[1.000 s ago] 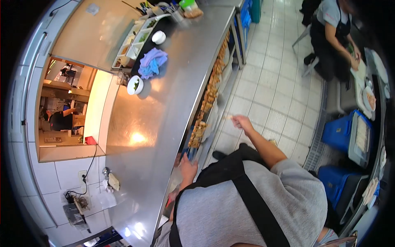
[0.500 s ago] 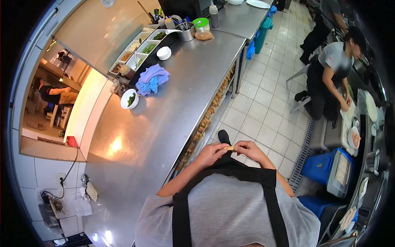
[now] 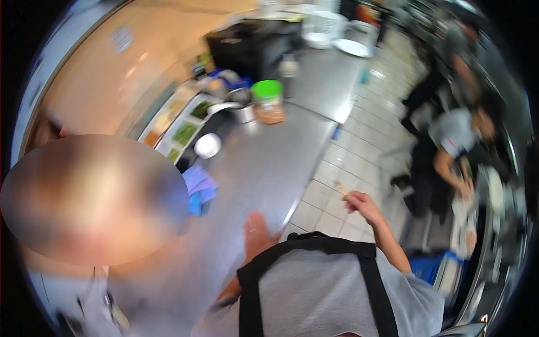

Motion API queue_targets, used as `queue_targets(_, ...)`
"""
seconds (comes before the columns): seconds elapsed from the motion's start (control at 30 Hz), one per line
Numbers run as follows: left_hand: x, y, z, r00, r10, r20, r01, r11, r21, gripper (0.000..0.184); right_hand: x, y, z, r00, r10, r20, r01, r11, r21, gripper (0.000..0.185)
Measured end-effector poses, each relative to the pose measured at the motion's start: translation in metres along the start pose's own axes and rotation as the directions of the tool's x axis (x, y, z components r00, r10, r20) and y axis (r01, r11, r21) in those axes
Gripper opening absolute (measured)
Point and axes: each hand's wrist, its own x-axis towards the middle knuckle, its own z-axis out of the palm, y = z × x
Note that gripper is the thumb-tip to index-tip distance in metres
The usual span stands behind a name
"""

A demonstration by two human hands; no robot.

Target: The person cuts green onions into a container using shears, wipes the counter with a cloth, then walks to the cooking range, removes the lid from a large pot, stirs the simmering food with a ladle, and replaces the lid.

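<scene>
My right hand (image 3: 360, 203) is closed on a small pale piece (image 3: 341, 189), perhaps of food, which sticks out past its fingertips above the tiled floor. Low over the near edge of the steel counter (image 3: 252, 174) is my left hand (image 3: 257, 231), smeared by motion; the state of its fingers and whether it touches the surface are unclear. Beyond it on the counter lie a blue and purple cloth (image 3: 199, 188) and a white bowl (image 3: 208, 145).
Containers of chopped food (image 3: 184, 133), a green-lidded jar (image 3: 267, 96) and a black appliance (image 3: 247, 48) stand further back. One co-worker (image 3: 452, 140) sits at the right-hand counter; another person (image 3: 452, 56) stands behind. A large blur covers the left.
My hands, together at the small piece half a second ago, have parted. The piece stays in my right hand; my left hand has moved left over the counter. The view has shifted.
</scene>
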Motion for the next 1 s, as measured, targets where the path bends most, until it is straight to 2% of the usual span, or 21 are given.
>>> queue_targets(0.1,0.046,0.012,0.032,0.992,0.036,-0.121,-0.072,0.949,-0.308,0.069,0.051,-0.026,-0.011,0.989,0.043,-0.138,-0.007,0.968,0.251,0.023)
queue_targets(0.13,0.067,0.012,0.035,0.998,0.064,0.0,-0.057,0.893,-0.445,0.078,0.072,-0.03,-0.015,0.992,0.012,-0.124,0.036,0.926,0.377,0.025)
queue_targets(0.17,0.091,0.014,0.028,0.986,0.135,0.099,-0.052,0.807,-0.589,0.087,0.098,-0.035,-0.024,0.997,-0.028,-0.076,0.058,0.905,0.422,0.026)
queue_targets(0.23,0.125,0.04,-0.01,0.987,0.156,0.038,-0.075,0.659,-0.749,0.065,0.145,-0.052,-0.049,0.998,-0.038,-0.058,0.063,0.857,0.511,0.028)
queue_targets(0.33,0.165,0.057,-0.03,0.999,-0.023,0.032,0.039,0.646,-0.763,0.054,0.234,-0.066,-0.096,0.999,-0.053,0.011,0.037,0.815,0.579,0.032)
queue_targets(0.37,0.175,0.058,-0.014,0.989,-0.127,-0.077,0.028,0.671,-0.741,0.043,0.266,-0.073,-0.113,0.997,-0.069,0.037,0.034,0.811,0.585,0.033)
queue_targets(0.4,0.182,0.057,-0.007,0.966,-0.253,-0.057,0.118,0.626,-0.771,0.038,0.298,-0.079,-0.133,0.995,-0.082,0.058,0.033,0.808,0.589,0.034)
queue_targets(0.47,0.194,0.057,0.001,0.885,-0.465,0.006,0.266,0.496,-0.826,0.03,0.374,-0.081,-0.179,1.0,-0.028,0.001,0.022,0.825,0.565,0.037)
queue_targets(0.53,0.201,0.062,0.011,0.732,-0.647,-0.213,0.254,0.55,-0.796,0.021,0.436,-0.097,-0.211,1.0,0.018,-0.025,-0.003,0.867,0.499,0.037)
queue_targets(0.57,0.205,0.067,0.01,0.634,-0.773,-0.026,0.289,0.268,-0.919,0.015,0.464,-0.101,-0.23,0.999,0.046,-0.019,-0.032,0.886,0.462,0.03)
queue_targets(0.6,0.211,0.069,0.015,0.542,-0.84,0.015,0.272,0.159,-0.949,0.017,0.489,-0.1,-0.248,0.993,-0.06,0.099,0.006,0.879,0.476,0.025)
queue_targets(0.63,0.21,0.067,0.028,0.506,-0.852,-0.132,0.21,0.27,-0.94,0.026,0.52,-0.093,-0.263,0.992,-0.117,0.04,0.077,0.839,0.538,0.02)
queue_targets(0.67,0.208,0.06,0.035,0.473,-0.881,-0.009,0.17,0.101,-0.98,0.021,0.549,-0.086,-0.288,0.91,-0.302,0.283,-0.016,0.657,0.754,0.018)
queue_targets(0.7,0.218,0.067,0.035,0.396,-0.914,-0.09,0.002,0.099,-0.995,0.024,0.578,-0.092,-0.301,0.99,-0.104,0.093,0.011,0.722,0.692,0.022)
queue_targets(0.73,0.22,0.07,0.033,0.323,-0.937,-0.137,0.119,0.184,-0.976,0.026,0.58,-0.113,-0.297,0.996,0.007,-0.084,0.051,0.736,0.676,0.026)
queue_targets(0.77,0.22,0.072,0.04,0.171,-0.978,-0.122,0.21,0.157,-0.965,0.028,0.57,-0.144,-0.289,0.946,0.114,-0.305,0.098,0.792,0.602,0.028)
queue_targets(0.8,0.215,0.07,0.049,0.163,-0.969,-0.188,0.288,0.229,-0.93,0.027,0.587,-0.149,-0.297,0.914,0.151,-0.377,0.114,0.797,0.593,0.026)
queue_targets(0.83,0.214,0.071,0.052,0.158,-0.961,-0.226,0.353,0.268,-0.896,0.026,0.604,-0.149,-0.31,0.914,0.157,-0.374,0.127,0.765,0.631,0.026)
queue_targets(1.0,0.222,0.059,0.05,0.022,-0.978,-0.205,0.387,0.198,-0.901,0.025,0.668,-0.166,-0.339,0.875,0.231,-0.424,0.137,0.724,0.676,0.024)
